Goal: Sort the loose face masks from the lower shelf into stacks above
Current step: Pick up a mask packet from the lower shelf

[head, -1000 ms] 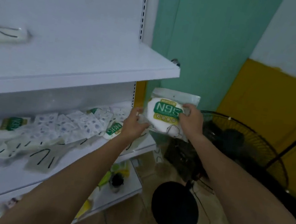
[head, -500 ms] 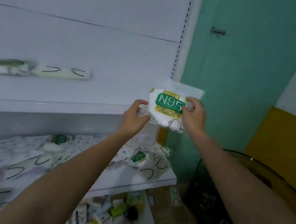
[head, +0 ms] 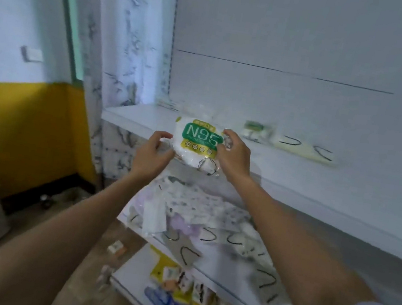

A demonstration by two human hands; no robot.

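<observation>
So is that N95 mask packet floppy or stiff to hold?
Probably soft and light: the N95 mask packet is held by its edges between the left hand and right hand, and its clear wrapper looks crinkled. That glossy film may be slippery.

I hold one N95 pack (head: 197,144) between my two hands, left (head: 151,156) and right (head: 234,157). Three shelves show: upper shelf (head: 296,178), lower shelf (head: 218,266), bottom shelf (head: 138,274). One more green-labelled pack (head: 254,129) lies above (loose masks (head: 201,213) too blurred to count).
</observation>
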